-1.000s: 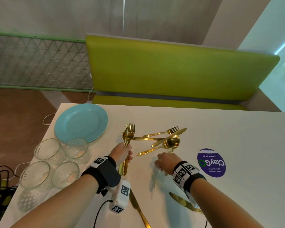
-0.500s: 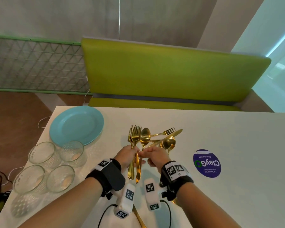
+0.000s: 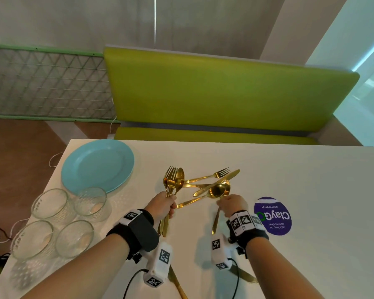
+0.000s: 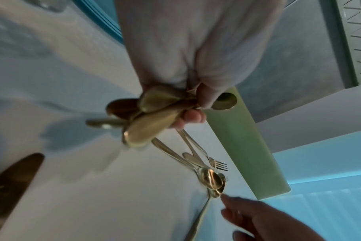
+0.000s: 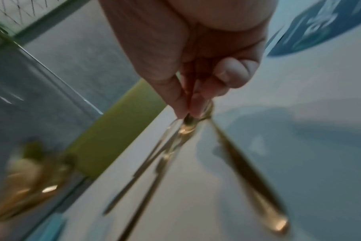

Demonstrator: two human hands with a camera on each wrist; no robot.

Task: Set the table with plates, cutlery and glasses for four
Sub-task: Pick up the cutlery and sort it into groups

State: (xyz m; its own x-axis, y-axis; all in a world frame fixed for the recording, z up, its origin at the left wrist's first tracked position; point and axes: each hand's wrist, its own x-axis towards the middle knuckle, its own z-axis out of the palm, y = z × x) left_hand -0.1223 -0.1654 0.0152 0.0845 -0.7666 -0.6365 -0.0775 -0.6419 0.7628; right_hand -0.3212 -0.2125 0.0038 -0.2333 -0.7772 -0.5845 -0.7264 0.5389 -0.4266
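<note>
My left hand (image 3: 167,205) grips a bundle of gold forks and a spoon (image 3: 173,180), heads up; the left wrist view shows the handle ends (image 4: 148,119) bunched in its fingers. To the right, my right hand (image 3: 222,200) pinches the neck of a gold spoon (image 3: 216,221) at the edge of the loose cutlery pile (image 3: 207,180); its handle hangs toward me. The blurred right wrist view shows the fingertips (image 5: 181,107) closed on that spoon. A turquoise plate (image 3: 97,167) lies at the far left, with several glasses (image 3: 73,239) in front of it.
Two gold knives (image 3: 178,284) (image 3: 245,277) lie near the front edge under my wrists. A purple round sticker (image 3: 272,216) is on the white table (image 3: 311,190) to the right. A green bench (image 3: 225,89) stands behind the far edge.
My right hand brought a spoon over to the left hand's bundle, then moved back right to the pile and pinched another spoon. The left hand kept its bundle and stayed nearly in place.
</note>
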